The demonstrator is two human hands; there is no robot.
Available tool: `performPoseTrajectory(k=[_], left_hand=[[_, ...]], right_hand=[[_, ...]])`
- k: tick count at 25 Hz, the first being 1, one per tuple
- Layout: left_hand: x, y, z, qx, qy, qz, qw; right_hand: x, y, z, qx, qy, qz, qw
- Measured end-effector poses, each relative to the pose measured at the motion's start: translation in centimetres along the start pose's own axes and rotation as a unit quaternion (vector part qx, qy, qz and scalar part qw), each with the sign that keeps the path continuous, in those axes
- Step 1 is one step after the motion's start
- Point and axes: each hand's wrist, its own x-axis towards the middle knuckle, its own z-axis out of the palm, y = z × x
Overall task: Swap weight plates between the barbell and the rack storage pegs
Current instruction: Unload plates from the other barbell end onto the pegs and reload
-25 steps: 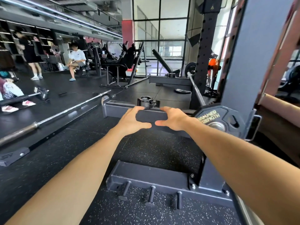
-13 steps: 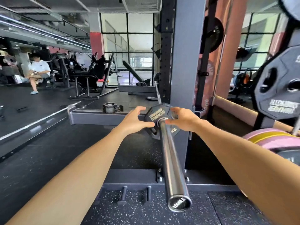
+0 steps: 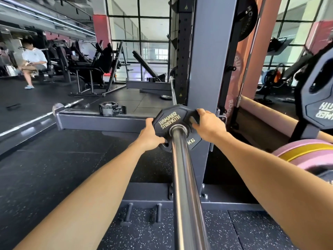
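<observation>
Hands no longer loose, left hand [image 3: 150,136] and right hand [image 3: 207,124] gripping plate [image 3: 173,121] on barbell sleeve [image 3: 182,159], upright [image 3: 207,69] behind

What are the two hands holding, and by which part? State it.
Both hold the black weight plate on the barbell sleeve. The left hand grips its lower left rim; the right hand grips its upper right rim at a grip opening.

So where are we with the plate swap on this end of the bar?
Done: the collar clamp is off and rests on the grey rack beam. In hand: the left hand and right hand grip opposite edges of the small black Hammer Strength plate, which sits on the steel barbell sleeve. Left: slide it off the sleeve's free end, store it on a peg, load a replacement and refit the clamp.
</observation>
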Motion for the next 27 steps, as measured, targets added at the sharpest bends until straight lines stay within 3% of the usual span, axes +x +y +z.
performPoseTrajectory(k=[3, 7, 14, 27], left_hand=[[1.2, -0.2, 0.6, -0.006, 0.019, 0.000, 1.000], [2.4, -0.2, 1.3, 0.056, 0.092, 0.012, 0.994], [2.7, 1.2, 1.1, 0.177, 0.125, 0.002, 0.976], [-13.7, 1.9, -0.2, 0.196, 0.125, 0.018, 0.973]], right_hand=[[0.4, 0.6, 1.1, -0.041, 0.031, 0.027, 0.998], [1.1, 1.0, 1.7, 0.013, -0.046, 0.104, 0.993], [1.7, 1.2, 2.4, 0.062, -0.029, 0.088, 0.994], [-12.8, -0.8, -2.7, 0.071, -0.011, 0.072, 0.995]])
